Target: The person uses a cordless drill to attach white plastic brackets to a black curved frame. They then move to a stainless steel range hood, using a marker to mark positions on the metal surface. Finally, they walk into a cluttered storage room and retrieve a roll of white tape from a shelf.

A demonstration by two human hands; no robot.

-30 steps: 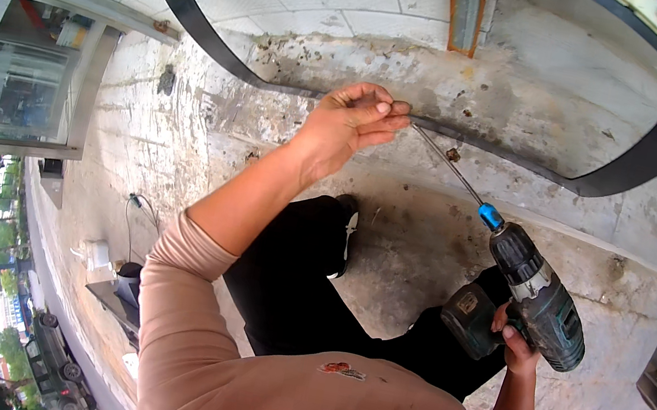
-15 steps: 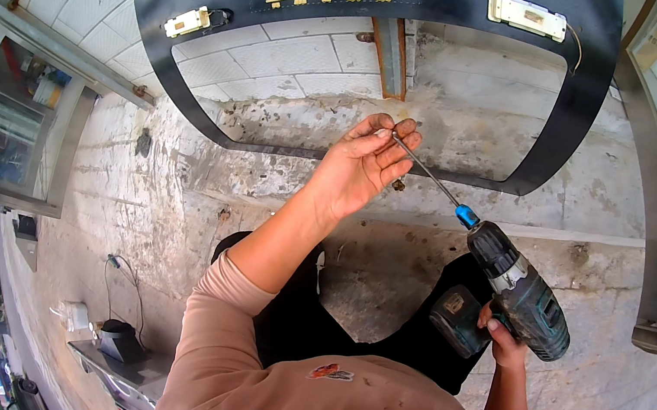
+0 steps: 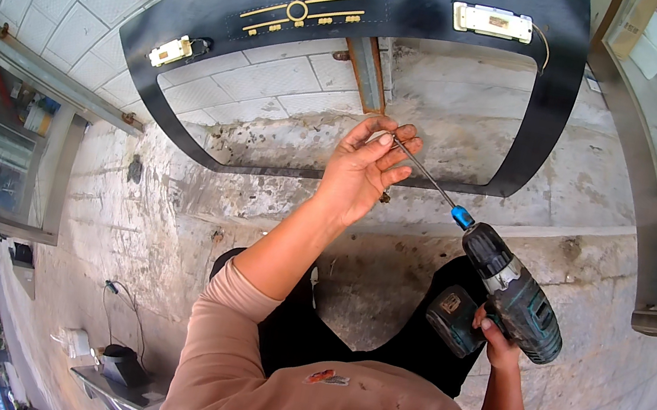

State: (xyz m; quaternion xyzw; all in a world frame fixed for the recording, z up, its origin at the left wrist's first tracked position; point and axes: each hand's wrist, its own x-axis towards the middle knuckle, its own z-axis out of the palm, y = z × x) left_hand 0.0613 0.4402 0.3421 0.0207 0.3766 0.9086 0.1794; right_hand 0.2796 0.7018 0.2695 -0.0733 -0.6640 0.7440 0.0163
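The right hand (image 3: 496, 342) is wrapped round the handle of the drill (image 3: 533, 316), fingers closed. The drill is tilted, its blue collar (image 3: 462, 217) and thin bit (image 3: 425, 171) pointing up and left. Ahead and left of the drill, the left hand (image 3: 361, 171) pinches thumb and finger at the bit's tip, the other fingers loosely bent and spread; whether a screw sits there is too small to tell.

A label (image 3: 452, 304) shows on the battery at the left of the drill; its print is too small to read. Beyond the drill is the dark frame (image 3: 532, 144), with gold trim (image 3: 297, 11), bars and a ring, on its face. It carries two pale fittings: one (image 3: 499, 22), straight beyond the drill, has a brownish patch like a label, unreadable; the other (image 3: 171, 52) is far to the drill's left. Beyond and right of the drill, a box (image 3: 633, 22) bears small dark marks. Left of the drill and nearer the body, the shirt (image 3: 389, 409) has a red-and-grey emblem (image 3: 327, 378).
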